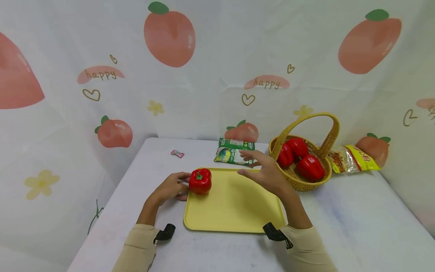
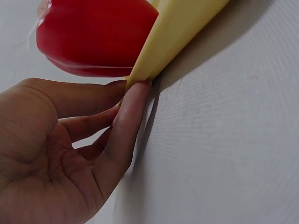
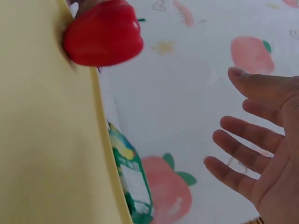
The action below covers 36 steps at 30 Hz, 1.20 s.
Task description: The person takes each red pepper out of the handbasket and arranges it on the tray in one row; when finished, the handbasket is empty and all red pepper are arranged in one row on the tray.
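A red bell pepper stands at the upper left corner of the yellow tray. My left hand is at the tray's left edge; in the left wrist view its thumb and a finger pinch the tray rim beside the pepper. My right hand hangs above the tray's upper right part with fingers spread, holding nothing. In the right wrist view that hand is apart from the pepper.
A wicker basket with several red peppers stands right of the tray. A green packet lies behind the tray, a yellow packet right of the basket, and a small pink wrapper at the back left.
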Available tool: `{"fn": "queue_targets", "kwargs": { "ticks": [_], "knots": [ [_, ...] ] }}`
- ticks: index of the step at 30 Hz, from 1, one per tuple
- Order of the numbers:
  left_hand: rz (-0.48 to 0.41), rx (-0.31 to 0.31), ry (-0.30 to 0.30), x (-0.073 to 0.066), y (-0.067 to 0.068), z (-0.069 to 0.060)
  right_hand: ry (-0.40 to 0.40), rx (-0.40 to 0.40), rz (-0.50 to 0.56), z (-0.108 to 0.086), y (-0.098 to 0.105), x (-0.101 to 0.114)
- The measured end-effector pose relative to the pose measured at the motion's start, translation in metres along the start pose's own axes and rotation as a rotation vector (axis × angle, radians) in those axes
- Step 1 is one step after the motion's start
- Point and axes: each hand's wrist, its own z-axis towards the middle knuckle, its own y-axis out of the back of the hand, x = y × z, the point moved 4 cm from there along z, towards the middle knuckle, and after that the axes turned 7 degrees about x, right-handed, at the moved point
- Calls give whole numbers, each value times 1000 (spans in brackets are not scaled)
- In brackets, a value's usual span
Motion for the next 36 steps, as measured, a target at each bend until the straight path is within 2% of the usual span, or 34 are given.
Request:
{"fn": "queue_targets", "kwargs": {
  "ticks": [8,14,20,27,36],
  "knots": [
    [-3,-2,0,2,-1,0,-86,-95,-63,-20,41,-24],
    [-9,3,-3,3,-1,1,-121,-177,-127,-33,69,-37],
    [3,7,-18,2,0,0,-213,-244,-138,-47,90,-53],
    [7,5,-17,2,1,0,-338,-264,-145,-65,106,-73],
    [-7,10,-9,2,0,1,-455,-245,-157,-78,112,-99]
  ]
}}
